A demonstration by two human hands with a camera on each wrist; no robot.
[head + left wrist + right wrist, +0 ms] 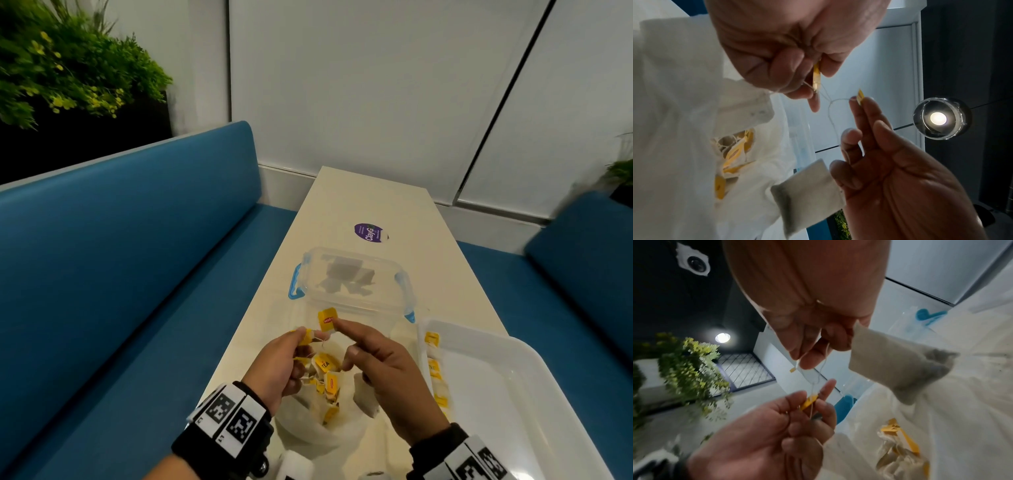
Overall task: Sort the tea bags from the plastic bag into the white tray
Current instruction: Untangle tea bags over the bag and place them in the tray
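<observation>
Left hand (279,363) pinches a yellow tag (306,336), right hand (383,363) pinches another tag (326,319), strings tangled above bag (318,428); few tea bags (434,371) in tray (534,363) right, most left

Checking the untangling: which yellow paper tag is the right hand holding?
The upright yellow paper tag raised above the plastic bag, pinched by the right hand; the left hand pinches another.
</observation>
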